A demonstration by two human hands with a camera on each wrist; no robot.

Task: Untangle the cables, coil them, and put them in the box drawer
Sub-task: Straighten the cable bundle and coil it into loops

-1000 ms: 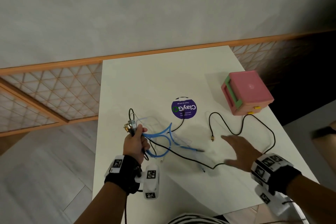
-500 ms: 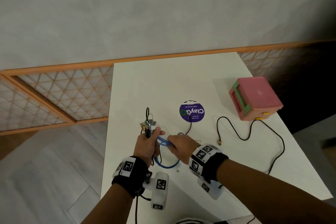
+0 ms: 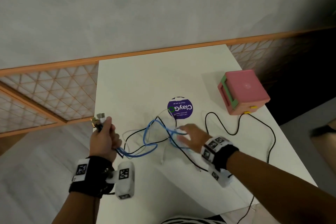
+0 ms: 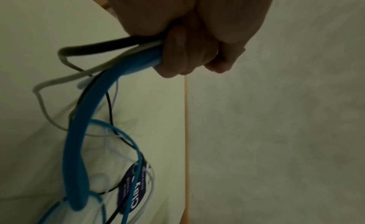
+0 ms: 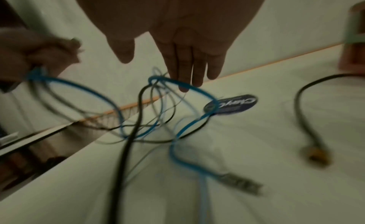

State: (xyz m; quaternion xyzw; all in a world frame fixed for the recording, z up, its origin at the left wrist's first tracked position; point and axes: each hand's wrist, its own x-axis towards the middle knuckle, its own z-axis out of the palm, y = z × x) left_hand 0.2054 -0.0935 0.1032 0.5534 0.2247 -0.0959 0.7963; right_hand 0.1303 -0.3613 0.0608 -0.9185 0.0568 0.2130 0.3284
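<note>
On the worktop [image 3: 138, 82] the tangle of cables [image 3: 151, 138] lies near the front, left of centre. The left hand [image 3: 104, 140] is at the worktop's left edge, with plugs [image 3: 98, 119] sticking out above it. The right hand [image 3: 190, 137] is over the tangle's right side. A round sticker [image 3: 180, 108] lies just behind the tangle. The box [image 3: 242, 92] stands at the right edge, farther back, and a loose cable [image 3: 254, 123] runs in front of it.

We see bare table [image 3: 145, 82] behind the tangled cables [image 3: 151, 138]; the box [image 3: 243, 91] blocks the far right, a black cable [image 3: 261, 123] looping before it.
</note>
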